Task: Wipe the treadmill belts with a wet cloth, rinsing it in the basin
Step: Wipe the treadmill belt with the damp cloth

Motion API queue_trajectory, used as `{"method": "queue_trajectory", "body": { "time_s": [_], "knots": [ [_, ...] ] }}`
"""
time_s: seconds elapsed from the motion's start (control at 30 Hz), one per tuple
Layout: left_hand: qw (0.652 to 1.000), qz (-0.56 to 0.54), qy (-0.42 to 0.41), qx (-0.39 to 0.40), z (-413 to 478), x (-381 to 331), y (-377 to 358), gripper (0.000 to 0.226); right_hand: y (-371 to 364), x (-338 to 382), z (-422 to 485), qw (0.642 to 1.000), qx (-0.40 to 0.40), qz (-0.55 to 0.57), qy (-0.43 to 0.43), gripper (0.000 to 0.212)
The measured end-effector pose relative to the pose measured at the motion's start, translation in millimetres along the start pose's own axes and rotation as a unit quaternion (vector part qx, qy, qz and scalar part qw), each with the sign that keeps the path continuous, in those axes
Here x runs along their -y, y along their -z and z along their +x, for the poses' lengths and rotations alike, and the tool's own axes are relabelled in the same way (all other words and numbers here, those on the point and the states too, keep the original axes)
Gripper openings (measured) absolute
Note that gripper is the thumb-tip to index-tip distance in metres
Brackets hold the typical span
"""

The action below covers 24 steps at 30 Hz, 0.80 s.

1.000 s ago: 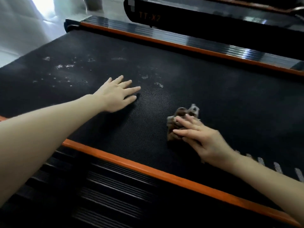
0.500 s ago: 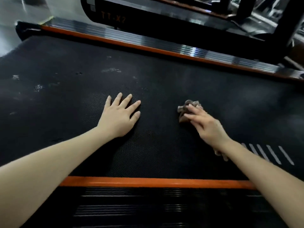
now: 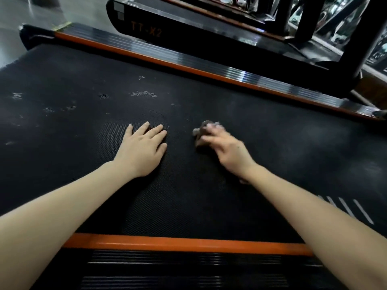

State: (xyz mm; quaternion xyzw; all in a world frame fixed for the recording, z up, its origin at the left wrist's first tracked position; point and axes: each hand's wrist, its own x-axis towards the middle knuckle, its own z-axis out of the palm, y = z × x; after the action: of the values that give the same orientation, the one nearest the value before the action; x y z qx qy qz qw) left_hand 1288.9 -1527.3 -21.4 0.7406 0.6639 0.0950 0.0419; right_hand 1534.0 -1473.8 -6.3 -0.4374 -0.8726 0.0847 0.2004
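The black textured treadmill belt [image 3: 272, 126] fills the middle of the head view, with pale dusty marks [image 3: 143, 94] toward its far left. My left hand [image 3: 142, 147] lies flat on the belt with its fingers straight. To its right, my right hand [image 3: 225, 148] presses a small crumpled brown-grey cloth [image 3: 202, 129] against the belt with extended fingers; the hand is motion-blurred and covers much of the cloth.
Orange trim [image 3: 184, 243] and a ribbed black side rail [image 3: 188, 273] run along the near edge. A far orange-edged rail [image 3: 209, 68] borders the belt. A second treadmill marked TT-X2 [image 3: 146, 31] and black uprights [image 3: 360, 49] stand behind. White stripes [image 3: 354, 210] mark the belt at right.
My right hand has slid the cloth forward and left across the belt toward my left hand. The left hand stays flat. My head has swung right, bringing the uprights into view.
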Motion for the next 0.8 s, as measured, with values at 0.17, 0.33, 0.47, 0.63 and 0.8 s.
{"method": "queue_trajectory", "body": {
  "time_s": [0.17, 0.33, 0.47, 0.63, 0.8],
  "knots": [
    [1.0, 0.01, 0.009, 0.004, -1.7, -7.0, -2.7, 0.052, -3.8, -31.9, 49.8, 0.981, -0.041, -0.041, -0.184, 0.033],
    [1.0, -0.021, 0.011, 0.004, 3.1, -4.5, 4.9, 0.049, 1.8, 25.3, -47.8, 0.998, 0.035, 0.012, 0.054, 0.031],
    [0.999, -0.033, 0.02, -0.006, 14.3, 0.2, 10.9, 0.058, 17.4, 18.0, -65.0, 0.986, 0.081, 0.041, 0.142, 0.036],
    [0.994, -0.057, 0.062, -0.076, 36.4, 8.5, 9.4, 0.043, -6.1, -30.4, 44.7, 0.996, 0.051, 0.026, 0.071, 0.029],
    [0.991, -0.048, 0.098, -0.077, 60.3, -1.4, 5.3, 0.032, -16.3, -53.5, 85.1, 0.998, -0.006, 0.035, -0.053, 0.03]
  ]
}}
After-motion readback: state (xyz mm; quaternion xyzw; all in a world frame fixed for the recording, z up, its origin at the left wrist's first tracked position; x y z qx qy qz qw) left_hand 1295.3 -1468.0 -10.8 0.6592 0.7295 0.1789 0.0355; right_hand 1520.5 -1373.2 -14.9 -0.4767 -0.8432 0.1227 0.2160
